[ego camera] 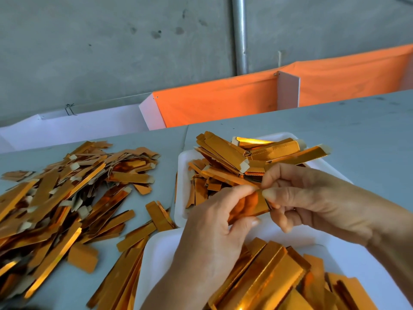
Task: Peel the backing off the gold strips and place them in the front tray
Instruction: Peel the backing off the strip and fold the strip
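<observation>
1. A grey table [335, 130] carries two white foam trays. The far tray [182, 175], at about 12 o'clock from the hands, is heaped with gold strips [225, 153], several showing pale tab ends.
2. The near tray [156, 253], at 6 o'clock from the hands, holds a stack of flat gold pieces [268, 276] lying side by side.
3. At 9 o'clock a loose pile of gold strips [67, 198] spreads over the table, with a few strays lying just beside both trays.
4. Beyond the table, at 12 to 1 o'clock, an orange cloth [223, 101] hangs between white panels before a concrete wall, with a metal pipe [240, 34] running up it.
5. The left hand [214, 233] and right hand [312, 198] meet above the gap between the trays; the left forearm covers part of the near tray.
6. One gold strip [252, 204] lies between the hands. The left thumb and curled fingers clamp its lower end.
7. The right thumb and forefinger pinch its upper end at 1 o'clock, the other right fingers curled beneath.
8. Whether a backing layer is lifting cannot be told.
</observation>
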Demonstrator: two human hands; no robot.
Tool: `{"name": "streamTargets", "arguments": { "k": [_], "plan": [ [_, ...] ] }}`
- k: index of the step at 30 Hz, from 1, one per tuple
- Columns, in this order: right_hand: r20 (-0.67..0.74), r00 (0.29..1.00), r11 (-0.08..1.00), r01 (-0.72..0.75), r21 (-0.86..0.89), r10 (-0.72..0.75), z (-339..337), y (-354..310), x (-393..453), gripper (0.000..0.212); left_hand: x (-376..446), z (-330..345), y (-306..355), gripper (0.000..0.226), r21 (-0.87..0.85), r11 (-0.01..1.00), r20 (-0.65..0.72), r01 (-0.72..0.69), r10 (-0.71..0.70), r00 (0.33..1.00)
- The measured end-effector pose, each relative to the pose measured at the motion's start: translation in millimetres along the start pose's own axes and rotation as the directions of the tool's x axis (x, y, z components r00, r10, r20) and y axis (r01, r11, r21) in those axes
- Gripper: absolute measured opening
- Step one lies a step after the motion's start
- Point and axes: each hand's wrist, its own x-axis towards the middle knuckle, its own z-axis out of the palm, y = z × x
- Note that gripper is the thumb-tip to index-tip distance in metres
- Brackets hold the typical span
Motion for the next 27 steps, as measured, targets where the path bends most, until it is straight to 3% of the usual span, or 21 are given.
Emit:
{"name": "streamTargets", "arguments": {
  "k": [4, 18, 27],
  "plan": [
    [-0.028, 0.999, 0.999, -0.023, -0.040, 0.022, 0.9, 2.1, 0.4, 0.023, -0.2, 0.7, -1.6, 0.045, -0.005, 1.000, 0.035, 0.009, -0.009, 0.999],
    [-0.082, 0.996, 0.989, -0.047, -0.142, 0.036, -0.2, -1.2, -2.0, 0.007, 0.2, 1.3, 3.2, 0.051, 0.083, 0.996, 0.042, -0.031, 0.028, 0.999],
    [-0.150, 0.988, 0.992, -0.045, -0.116, 0.027, 1.4, 1.7, -1.3, 0.009, -1.2, 2.7, 6.1, 0.032, 0.115, 0.993, 0.056, -0.024, 0.018, 0.998]
  ]
}}
